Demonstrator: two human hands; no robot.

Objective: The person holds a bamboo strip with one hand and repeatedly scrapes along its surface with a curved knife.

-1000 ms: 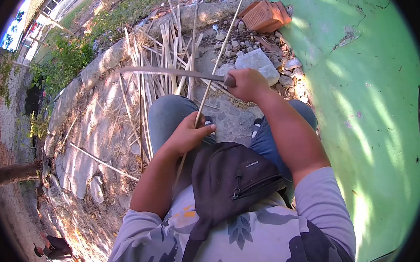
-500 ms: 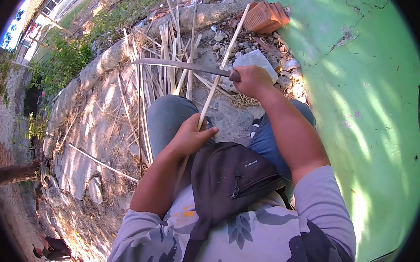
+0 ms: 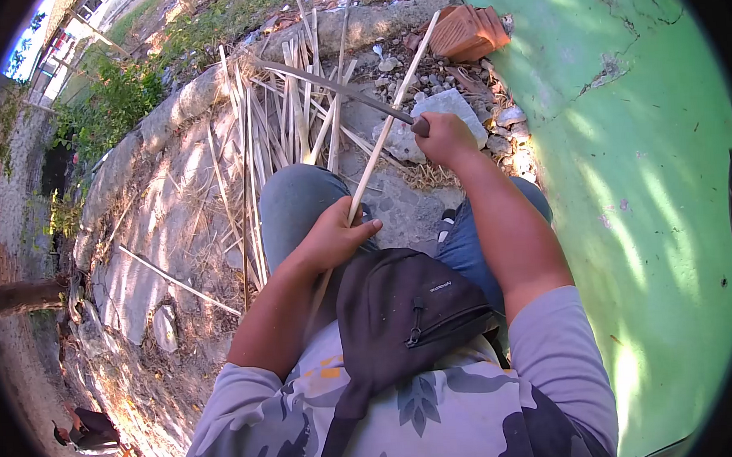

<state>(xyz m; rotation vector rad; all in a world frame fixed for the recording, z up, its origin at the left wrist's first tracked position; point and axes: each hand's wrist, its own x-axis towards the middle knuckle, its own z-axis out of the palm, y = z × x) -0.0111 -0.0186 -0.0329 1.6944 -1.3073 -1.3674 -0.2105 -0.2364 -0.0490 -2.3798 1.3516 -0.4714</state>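
Observation:
My left hand [image 3: 339, 236] is closed around a long pale wooden strip [image 3: 393, 111], low down near my knee. The strip slants up and away to the right, its far end by the bricks. In my right hand [image 3: 447, 139] is the handle of a machete [image 3: 342, 91], whose long blade points up and to the left. The blade crosses the strip close to the handle; whether it touches the strip I cannot tell. Beyond my left knee lies a loose pile of similar wooden strips [image 3: 295, 108] on the ground.
Reddish clay bricks [image 3: 465, 33] and a pale stone block [image 3: 449, 116] lie among rubble ahead. A green painted floor [image 3: 630, 215] spans the right. One strip [image 3: 178, 281] lies alone at left. A black bag [image 3: 412, 309] rests against my front. Another person [image 3: 91, 429] is at lower left.
The machete's blade has tilted, its tip now higher and further right. My right hand has shifted slightly right. My left hand keeps its grip on the strip.

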